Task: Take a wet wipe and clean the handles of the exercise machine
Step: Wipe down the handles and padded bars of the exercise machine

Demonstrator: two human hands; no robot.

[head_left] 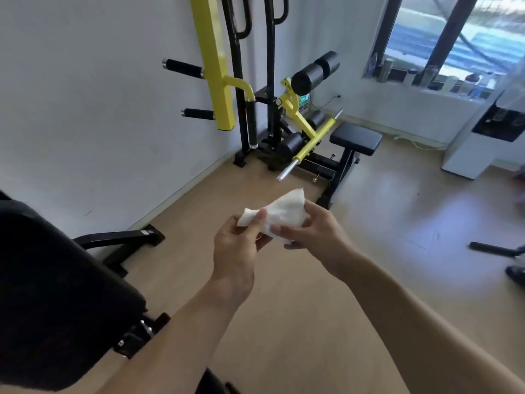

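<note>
Small home or private gym room: yellow-and-black exercise machine [227, 81] in wall corner, padded bench seat [356, 140], wood-look floor [369, 237], bottles on window sill [426, 78].

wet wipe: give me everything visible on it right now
The wet wipe is a white, soft, thin sheet, crumpled and partly unfolded, with one corner sticking up toward the machine. It is held in mid-air above the wooden floor, in front of the person, touching nothing but the hands. The left hand pinches its left edge between thumb and fingers; the right hand grips its right side. Wetness cannot be judged.
</note>
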